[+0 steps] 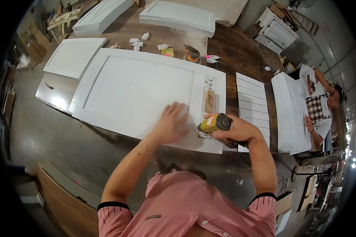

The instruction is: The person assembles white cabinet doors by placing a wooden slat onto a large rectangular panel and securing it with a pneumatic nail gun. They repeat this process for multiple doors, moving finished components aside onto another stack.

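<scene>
A large white panel door [142, 75] with a recessed centre lies flat on the workbench before me. My left hand [171, 123] rests on its surface, fingers spread and slightly blurred. In my right hand [241, 130] is a yellow-and-black power tool [214, 123], its exact kind hard to tell from above. The tool is over the door's right end, beside a long narrow strip [210, 83] with dark markings. On that strip sits a small wooden block [210, 102]. The tool's lower end is hidden.
Behind the door stand an orange-and-black sander [192, 54], several white squeeze bottles [137, 45] and a yellow pad [167, 52]. A grooved white panel [252, 106] lies to the right. Stacked white panels [290, 112] separate me from a co-worker [318, 104]. More stacks [177, 17] are at the back.
</scene>
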The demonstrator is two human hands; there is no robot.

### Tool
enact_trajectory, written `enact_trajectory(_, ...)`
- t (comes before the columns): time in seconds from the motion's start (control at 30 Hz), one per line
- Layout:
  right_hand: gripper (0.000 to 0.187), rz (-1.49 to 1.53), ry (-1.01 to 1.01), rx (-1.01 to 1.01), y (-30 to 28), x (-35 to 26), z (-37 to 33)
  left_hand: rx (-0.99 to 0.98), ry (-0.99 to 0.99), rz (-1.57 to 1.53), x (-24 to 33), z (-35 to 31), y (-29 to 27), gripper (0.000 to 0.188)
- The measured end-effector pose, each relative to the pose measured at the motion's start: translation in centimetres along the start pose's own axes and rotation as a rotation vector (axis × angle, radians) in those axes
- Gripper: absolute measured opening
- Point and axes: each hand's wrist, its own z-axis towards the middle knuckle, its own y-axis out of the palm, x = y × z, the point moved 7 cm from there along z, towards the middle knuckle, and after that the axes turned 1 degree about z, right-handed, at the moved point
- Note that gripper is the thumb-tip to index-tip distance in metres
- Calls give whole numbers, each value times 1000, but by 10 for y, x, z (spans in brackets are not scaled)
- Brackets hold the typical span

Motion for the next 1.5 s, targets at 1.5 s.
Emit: enact_trajectory(1.5, 48, -445, -521, 1129, -14, 23, 64, 446, 16, 18, -6, -15, -10, 16)
